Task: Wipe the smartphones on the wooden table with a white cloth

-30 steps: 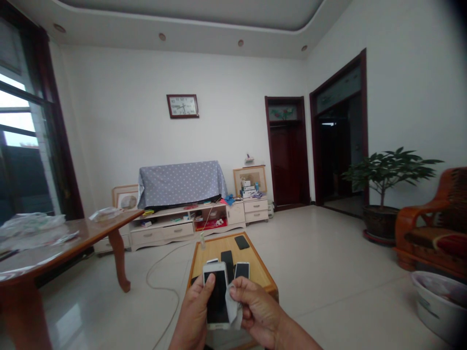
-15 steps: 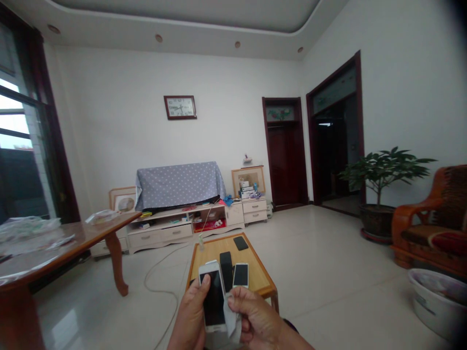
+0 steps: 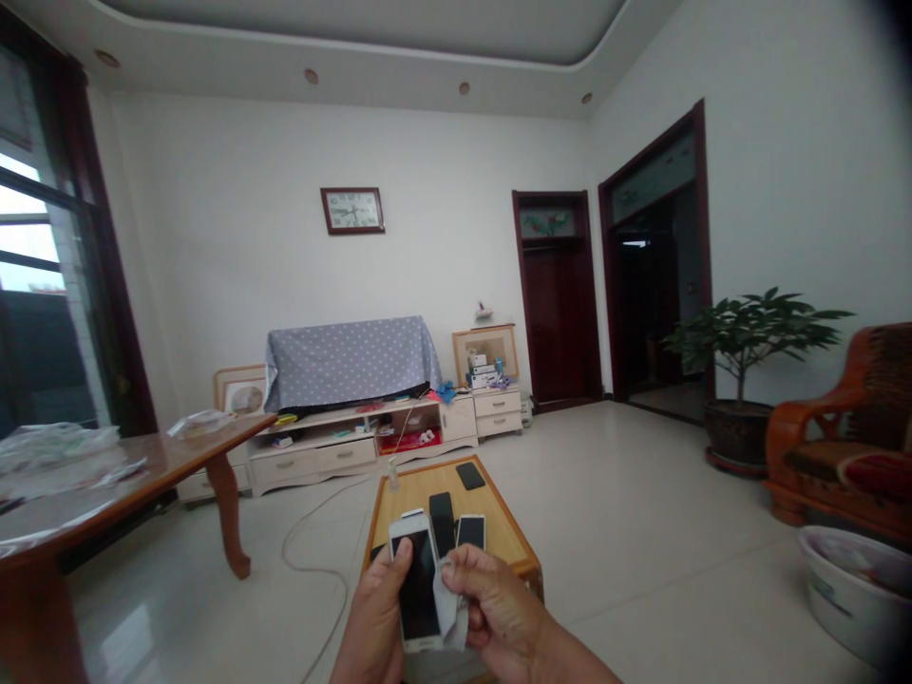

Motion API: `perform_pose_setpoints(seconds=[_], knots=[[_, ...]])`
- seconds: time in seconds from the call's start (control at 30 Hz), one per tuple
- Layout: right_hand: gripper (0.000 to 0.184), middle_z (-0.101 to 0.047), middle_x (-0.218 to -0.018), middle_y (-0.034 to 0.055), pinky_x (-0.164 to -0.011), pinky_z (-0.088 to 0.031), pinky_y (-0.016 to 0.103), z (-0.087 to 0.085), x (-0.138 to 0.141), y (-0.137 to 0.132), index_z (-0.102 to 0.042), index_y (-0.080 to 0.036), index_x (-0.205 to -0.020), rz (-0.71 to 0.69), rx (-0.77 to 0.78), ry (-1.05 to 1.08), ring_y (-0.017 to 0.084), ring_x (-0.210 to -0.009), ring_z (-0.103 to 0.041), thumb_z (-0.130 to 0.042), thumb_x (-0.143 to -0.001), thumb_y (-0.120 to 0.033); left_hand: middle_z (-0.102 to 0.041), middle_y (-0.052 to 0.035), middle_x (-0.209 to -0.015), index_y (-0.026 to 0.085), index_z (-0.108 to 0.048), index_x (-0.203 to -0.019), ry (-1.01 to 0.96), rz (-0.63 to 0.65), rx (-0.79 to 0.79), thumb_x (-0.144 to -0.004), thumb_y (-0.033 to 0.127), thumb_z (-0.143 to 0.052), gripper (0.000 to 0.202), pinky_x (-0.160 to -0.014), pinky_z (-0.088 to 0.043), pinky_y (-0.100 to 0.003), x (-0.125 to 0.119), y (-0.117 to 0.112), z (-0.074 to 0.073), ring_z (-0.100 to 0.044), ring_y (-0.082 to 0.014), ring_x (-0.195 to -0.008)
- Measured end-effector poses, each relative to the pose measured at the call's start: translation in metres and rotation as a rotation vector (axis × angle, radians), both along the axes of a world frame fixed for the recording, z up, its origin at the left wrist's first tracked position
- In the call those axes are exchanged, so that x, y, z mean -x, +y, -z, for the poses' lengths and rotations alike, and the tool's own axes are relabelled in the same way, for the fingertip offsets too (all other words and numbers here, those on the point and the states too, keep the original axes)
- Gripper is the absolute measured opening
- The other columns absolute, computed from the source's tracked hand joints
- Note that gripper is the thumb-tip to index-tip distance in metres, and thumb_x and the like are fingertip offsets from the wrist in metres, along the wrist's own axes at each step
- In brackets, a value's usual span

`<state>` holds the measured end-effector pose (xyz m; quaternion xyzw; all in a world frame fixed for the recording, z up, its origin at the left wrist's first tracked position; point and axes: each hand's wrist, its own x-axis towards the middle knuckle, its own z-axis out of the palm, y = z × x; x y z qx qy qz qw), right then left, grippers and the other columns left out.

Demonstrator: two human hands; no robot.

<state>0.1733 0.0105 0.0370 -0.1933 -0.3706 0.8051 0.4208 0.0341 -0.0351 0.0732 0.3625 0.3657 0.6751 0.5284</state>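
The left hand (image 3: 374, 613) clamps a phone (image 3: 417, 589) upright, the right hand (image 3: 499, 603) pinches a cloth (image 3: 450, 608) against its screen, just over the bench (image 3: 427, 480) near edge

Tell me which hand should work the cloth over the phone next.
Right, I'd judge: the right hand pinches the white cloth against the edge of the white smartphone, while the left hand is occupied gripping that phone.

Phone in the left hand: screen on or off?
Off, it appears: the white smartphone shows only a dark glass face with no lit display, held upright in the left hand.
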Motion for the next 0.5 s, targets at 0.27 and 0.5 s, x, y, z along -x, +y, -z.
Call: perform_pose_setpoints(seconds=[0.27,0.5], knots=[[0.038,-0.045,-0.052,-0.0109,-0.041,-0.014,0.017,0.013,0.001,-0.002,-0.057,-0.019,-0.081,-0.009,-0.012,-0.06,0.002,-0.039,-0.028,-0.087,-0.066,-0.036,-0.077,-0.0118,-0.105,0.015,-0.069,-0.115,0.014,-0.017,-0.009,-0.085,0.045,-0.072,0.043,-0.084,-0.056,-0.039,0.003,0.002,0.003,-0.072,-0.0275,-0.095],[0.04,-0.048,-0.054,-0.01,-0.04,-0.011,0.017,-0.039,-0.002,0.02,-0.057,-0.018,-0.085,0.074,-0.09,0.051,0.002,-0.041,-0.025,-0.087,-0.068,-0.038,-0.075,-0.0119,-0.112,0.015,-0.069,-0.121,0.063,0.1,-0.03,-0.09,0.042,-0.067,0.041,-0.092,-0.052,-0.036,-0.01,-0.004,0.005,-0.069,-0.0264,-0.104]])
